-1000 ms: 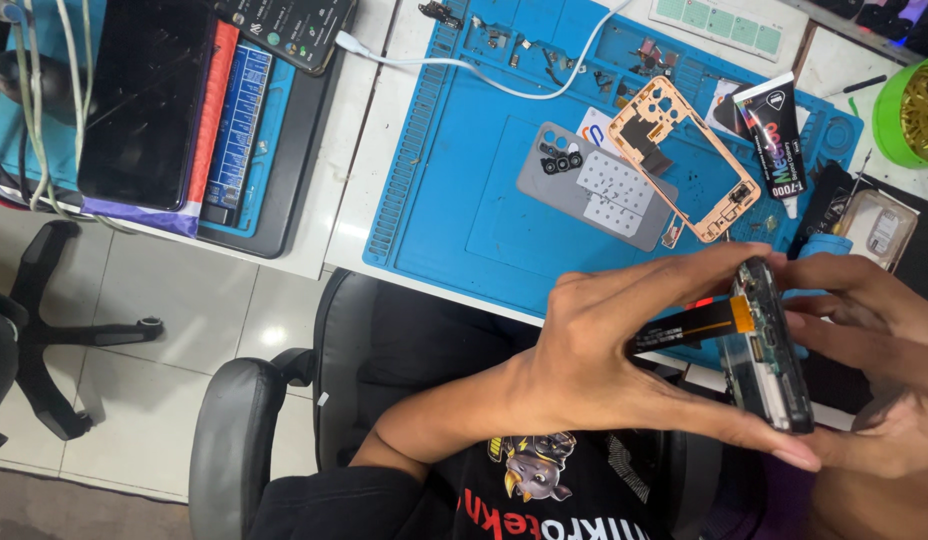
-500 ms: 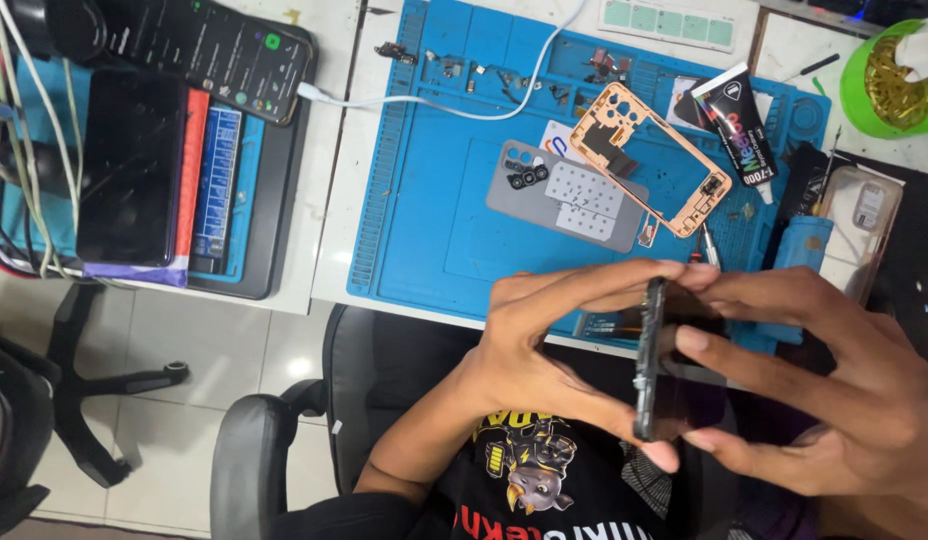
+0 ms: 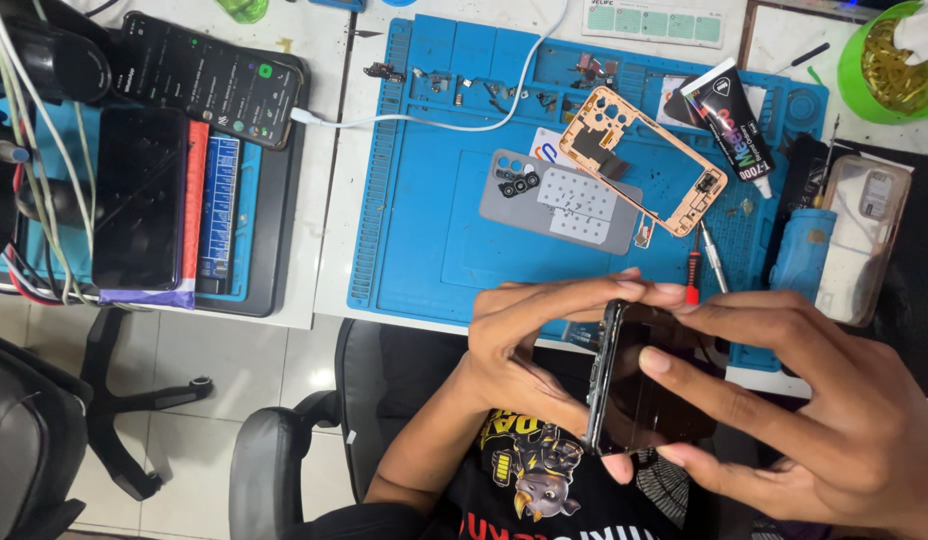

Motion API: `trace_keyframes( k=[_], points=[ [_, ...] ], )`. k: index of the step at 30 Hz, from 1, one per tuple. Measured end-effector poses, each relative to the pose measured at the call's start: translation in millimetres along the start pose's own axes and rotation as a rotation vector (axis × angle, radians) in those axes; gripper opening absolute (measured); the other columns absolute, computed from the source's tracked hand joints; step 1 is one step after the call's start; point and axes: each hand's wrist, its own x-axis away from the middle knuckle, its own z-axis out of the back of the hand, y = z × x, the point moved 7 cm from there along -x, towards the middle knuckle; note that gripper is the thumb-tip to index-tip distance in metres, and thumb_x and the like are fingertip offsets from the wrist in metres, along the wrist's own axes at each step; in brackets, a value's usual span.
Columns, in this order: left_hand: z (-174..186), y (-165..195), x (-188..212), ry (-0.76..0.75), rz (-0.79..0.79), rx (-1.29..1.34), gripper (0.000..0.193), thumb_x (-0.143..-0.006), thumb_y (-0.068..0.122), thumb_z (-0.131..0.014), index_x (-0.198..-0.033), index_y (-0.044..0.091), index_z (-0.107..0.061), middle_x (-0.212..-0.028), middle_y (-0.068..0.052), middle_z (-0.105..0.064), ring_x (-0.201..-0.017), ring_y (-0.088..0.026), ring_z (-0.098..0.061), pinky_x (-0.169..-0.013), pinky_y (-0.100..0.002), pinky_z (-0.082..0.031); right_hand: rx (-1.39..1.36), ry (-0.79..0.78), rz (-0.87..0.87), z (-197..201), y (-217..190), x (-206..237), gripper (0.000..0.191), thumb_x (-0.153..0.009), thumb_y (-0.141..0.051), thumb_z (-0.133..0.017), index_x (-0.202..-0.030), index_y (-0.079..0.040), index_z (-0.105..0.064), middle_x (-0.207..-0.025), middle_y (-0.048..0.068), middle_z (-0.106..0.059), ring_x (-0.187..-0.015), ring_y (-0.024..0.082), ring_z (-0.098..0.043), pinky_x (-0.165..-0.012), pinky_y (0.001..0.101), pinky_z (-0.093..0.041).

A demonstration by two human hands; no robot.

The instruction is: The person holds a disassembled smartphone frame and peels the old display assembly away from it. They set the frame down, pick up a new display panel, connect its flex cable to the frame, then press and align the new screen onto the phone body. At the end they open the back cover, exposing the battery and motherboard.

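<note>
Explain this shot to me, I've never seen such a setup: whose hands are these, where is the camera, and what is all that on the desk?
There is no machine here. The single view comes from a camera worn on a person's head, looking down at their own two bare hands. The left hand and right hand together hold a dark phone edge-on, fingers pressing its sides and face. Below them a black printed shirt and an office chair show. On the desk lies a blue work mat carrying a grey back cover, an orange phone frame, small loose parts along its top, a black glue tube and a red-handled screwdriver. To the left, another phone lies with its screen lit, charging on a white cable.
</note>
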Motion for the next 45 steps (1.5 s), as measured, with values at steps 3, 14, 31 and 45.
trace_keyframes(
  k=[3, 14, 31, 45],
  points=[
    [1, 0, 1, -0.004, -0.008, 0.0, 0.099, -0.06, 0.034, -0.1, -0.14, -0.004, -0.055, -0.132, -0.019, -0.07, -0.125, -0.028, -0.073, -0.114, -0.038, -0.053, 0.0, -0.022, -0.008, -2, -2, 0, 0.071, -0.066, -0.041, -0.087, -0.13, -0.017, -0.069, -0.122, 0.013, -0.059, -0.107, 0.03, -0.068, -0.083, 0.0384, -0.061],
    [4, -3, 1, -0.031, -0.032, 0.027, 0.1, -0.059, 0.041, -0.097, -0.14, -0.002, -0.057, -0.127, -0.02, -0.072, -0.123, -0.029, -0.073, -0.114, -0.04, -0.053, -0.009, -0.009, -0.006, -5, -7, -3, 0.064, -0.071, -0.039, -0.084, -0.13, -0.02, -0.068, -0.124, 0.016, -0.06, -0.109, 0.031, -0.068, -0.079, 0.0376, -0.061],
    [4, 0, -1, -0.014, -0.057, -0.024, 0.1, -0.057, 0.039, -0.099, -0.137, -0.006, -0.058, -0.126, -0.021, -0.072, -0.119, -0.029, -0.075, -0.111, -0.04, -0.057, -0.044, 0.005, -0.019, -5, -2, -4, 0.063, -0.068, -0.039, -0.085, -0.127, -0.022, -0.069, -0.126, 0.015, -0.058, -0.11, 0.031, -0.068, -0.082, 0.0397, -0.062],
    [1, 13, -6, 0.021, -0.048, -0.109, 0.096, -0.059, 0.035, -0.101, -0.136, -0.005, -0.059, -0.128, -0.018, -0.071, -0.119, -0.028, -0.076, -0.111, -0.039, -0.062, -0.095, 0.031, -0.041, -8, 9, 9, 0.06, -0.065, -0.037, -0.087, -0.12, -0.018, -0.072, -0.123, 0.018, -0.061, -0.109, 0.033, -0.069, -0.083, 0.0396, -0.062]
  ],
)
